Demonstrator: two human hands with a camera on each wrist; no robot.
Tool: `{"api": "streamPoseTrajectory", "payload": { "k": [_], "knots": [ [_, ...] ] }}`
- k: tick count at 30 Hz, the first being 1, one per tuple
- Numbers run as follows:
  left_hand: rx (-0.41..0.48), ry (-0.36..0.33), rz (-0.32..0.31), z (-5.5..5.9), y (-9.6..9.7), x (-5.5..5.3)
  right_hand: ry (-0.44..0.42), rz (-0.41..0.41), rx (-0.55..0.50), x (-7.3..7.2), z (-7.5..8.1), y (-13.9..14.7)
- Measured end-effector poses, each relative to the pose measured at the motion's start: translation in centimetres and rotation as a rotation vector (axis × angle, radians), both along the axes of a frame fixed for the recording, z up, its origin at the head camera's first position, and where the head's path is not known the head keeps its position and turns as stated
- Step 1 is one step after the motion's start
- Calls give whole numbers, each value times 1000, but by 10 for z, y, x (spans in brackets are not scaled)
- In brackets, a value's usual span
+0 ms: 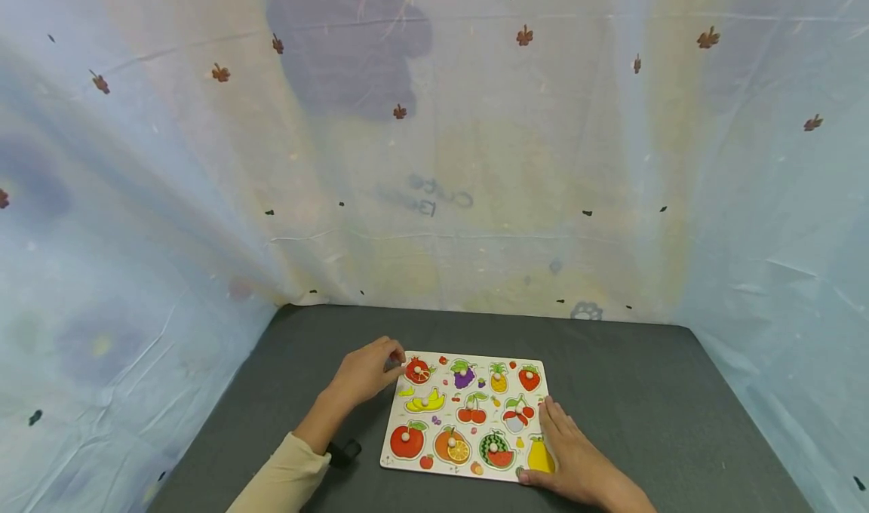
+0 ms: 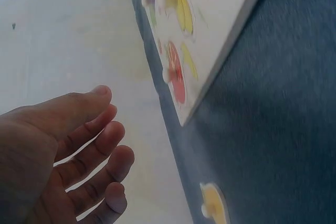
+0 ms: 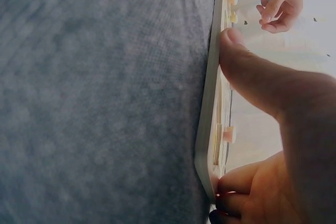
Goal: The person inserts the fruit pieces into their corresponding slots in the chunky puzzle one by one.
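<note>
A white fruit puzzle board with small round knobs lies flat on the dark table in the head view. Its pieces include bananas, a watermelon and grapes. My left hand hovers at the board's far left corner, fingers loosely bent and nothing between them. Below that hand, in the left wrist view, a loose yellow knobbed piece shows on the table. My right hand holds the near right corner, thumb on the front edge and fingers along the right side, partly covering a yellow fruit piece.
The dark grey table extends around the board on all sides. A pale patterned curtain hangs along the table's back and both sides. A black strap sits at the left wrist, by a cream sleeve.
</note>
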State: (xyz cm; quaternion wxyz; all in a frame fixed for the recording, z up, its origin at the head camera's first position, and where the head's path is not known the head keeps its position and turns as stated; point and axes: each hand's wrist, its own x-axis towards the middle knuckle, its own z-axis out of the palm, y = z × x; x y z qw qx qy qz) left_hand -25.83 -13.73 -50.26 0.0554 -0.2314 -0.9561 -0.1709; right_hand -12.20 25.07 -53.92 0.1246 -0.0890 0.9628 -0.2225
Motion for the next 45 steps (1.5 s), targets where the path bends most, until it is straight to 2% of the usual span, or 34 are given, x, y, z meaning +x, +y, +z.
{"api": "streamPoseTrajectory", "payload": {
  "k": [9, 21, 34, 45],
  "knots": [
    [44, -43, 58, 1, -15, -9, 6, 6, -10, 0, 0, 0],
    [1, -69, 135, -18, -39, -33, -2, 11, -36, 1, 1, 1],
    [11, -114, 181, -26, -59, -44, -8, 8, -46, 2, 4, -1],
    [-14, -141, 194, -28, -68, -48, -14, -1, -44, 3, 7, -2]
  ]
}}
